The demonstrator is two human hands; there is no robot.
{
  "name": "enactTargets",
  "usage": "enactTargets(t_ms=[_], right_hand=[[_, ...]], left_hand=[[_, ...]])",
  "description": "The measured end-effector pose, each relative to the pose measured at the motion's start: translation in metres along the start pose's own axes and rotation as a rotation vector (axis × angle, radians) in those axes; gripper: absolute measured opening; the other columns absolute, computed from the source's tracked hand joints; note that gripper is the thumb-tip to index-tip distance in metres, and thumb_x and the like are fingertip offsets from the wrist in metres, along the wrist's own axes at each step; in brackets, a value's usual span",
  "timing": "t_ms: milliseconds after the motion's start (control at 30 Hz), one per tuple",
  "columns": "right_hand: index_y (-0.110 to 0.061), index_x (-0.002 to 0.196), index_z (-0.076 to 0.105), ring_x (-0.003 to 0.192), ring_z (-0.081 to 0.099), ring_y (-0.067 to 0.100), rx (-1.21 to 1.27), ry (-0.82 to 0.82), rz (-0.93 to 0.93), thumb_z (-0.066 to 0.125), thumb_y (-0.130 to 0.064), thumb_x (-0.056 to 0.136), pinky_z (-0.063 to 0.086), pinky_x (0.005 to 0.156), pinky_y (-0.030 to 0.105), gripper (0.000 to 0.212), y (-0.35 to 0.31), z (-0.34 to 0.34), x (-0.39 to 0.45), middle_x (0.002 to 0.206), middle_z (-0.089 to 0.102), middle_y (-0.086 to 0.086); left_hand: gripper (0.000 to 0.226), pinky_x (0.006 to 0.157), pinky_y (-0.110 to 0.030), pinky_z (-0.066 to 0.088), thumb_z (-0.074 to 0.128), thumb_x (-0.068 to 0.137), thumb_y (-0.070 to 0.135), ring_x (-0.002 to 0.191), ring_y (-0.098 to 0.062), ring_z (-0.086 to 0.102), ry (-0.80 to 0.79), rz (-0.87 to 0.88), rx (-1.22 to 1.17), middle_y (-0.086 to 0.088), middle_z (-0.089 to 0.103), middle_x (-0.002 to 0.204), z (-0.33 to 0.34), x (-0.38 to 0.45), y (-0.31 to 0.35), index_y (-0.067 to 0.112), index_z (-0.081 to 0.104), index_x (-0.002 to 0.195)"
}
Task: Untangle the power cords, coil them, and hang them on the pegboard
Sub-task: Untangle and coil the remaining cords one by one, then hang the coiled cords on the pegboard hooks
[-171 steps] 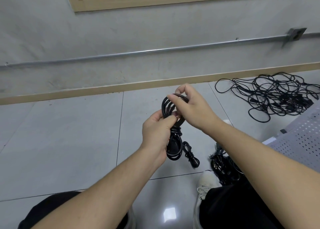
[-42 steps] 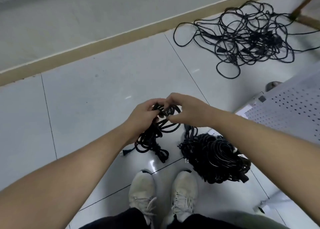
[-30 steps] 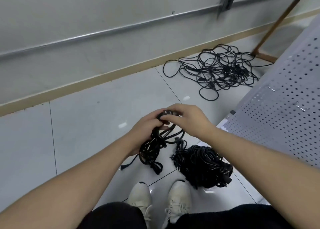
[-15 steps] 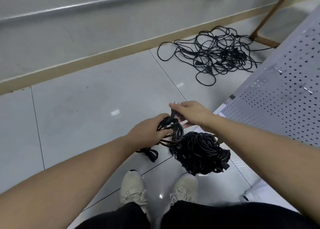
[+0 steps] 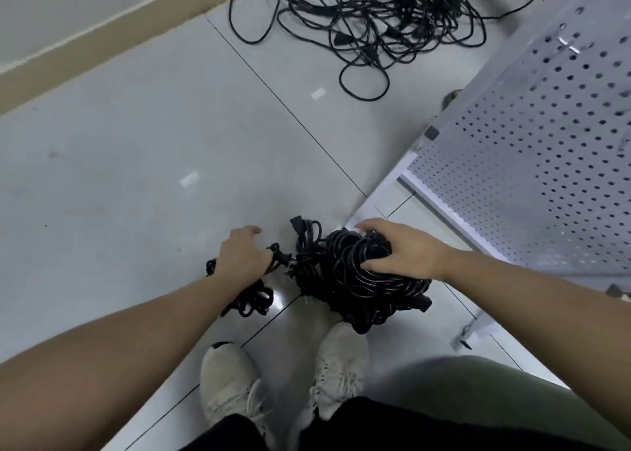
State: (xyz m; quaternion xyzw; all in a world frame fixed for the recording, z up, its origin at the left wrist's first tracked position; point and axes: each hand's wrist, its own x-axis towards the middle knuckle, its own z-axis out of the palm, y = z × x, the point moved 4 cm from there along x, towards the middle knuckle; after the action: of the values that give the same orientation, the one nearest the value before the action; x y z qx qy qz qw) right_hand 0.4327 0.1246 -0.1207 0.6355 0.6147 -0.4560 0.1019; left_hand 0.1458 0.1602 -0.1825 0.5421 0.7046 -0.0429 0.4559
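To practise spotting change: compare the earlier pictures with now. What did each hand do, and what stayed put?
The right hand left the small coiled cord, now low in the left hand, and grips the bundle pile. The tangled cords and pegboard stayed.

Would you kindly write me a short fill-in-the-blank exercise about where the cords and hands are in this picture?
1. The right hand grips the heap of coiled black cords lying in front of the white ____.
2. The left hand holds a small black cord bundle above the grey tiled ____.
3. The loose tangle of black cords lies beside the white perforated ____.

Missing words: shoes; floor; pegboard
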Motion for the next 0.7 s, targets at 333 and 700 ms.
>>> enactTargets(t_ms=[333,700], right_hand=[[-0.041,0.146,0.031,0.118,0.054,0.01,-0.053,0.01,-0.025,0.076,-0.06,0.071,0.041,0.107,0.032,0.09,0.019,0.006,0.003,0.131,0.049,-0.024],[-0.029,0.157,0.016,0.136,0.04,0.021,-0.586,0.056,-0.132,0.063,-0.089,0.058,0.023,0.117,0.051,0.125,0.03,0.024,0.001,0.152,0.039,-0.007]], left_hand=[[0.041,0.089,-0.031,0.051,0.058,0.096,0.055,0.101,-0.026,0.065,-0.292,-0.069,0.178,-0.007,0.064,0.098,0.07,0.015,0.063,0.014,0.061,0.094],[0.033,0.042,-0.018,0.04,0.072,0.092,0.039,0.058,-0.014,0.053,-0.237,-0.165,-0.001,-0.003,0.058,0.072,0.071,0.041,0.049,0.011,0.06,0.08]])
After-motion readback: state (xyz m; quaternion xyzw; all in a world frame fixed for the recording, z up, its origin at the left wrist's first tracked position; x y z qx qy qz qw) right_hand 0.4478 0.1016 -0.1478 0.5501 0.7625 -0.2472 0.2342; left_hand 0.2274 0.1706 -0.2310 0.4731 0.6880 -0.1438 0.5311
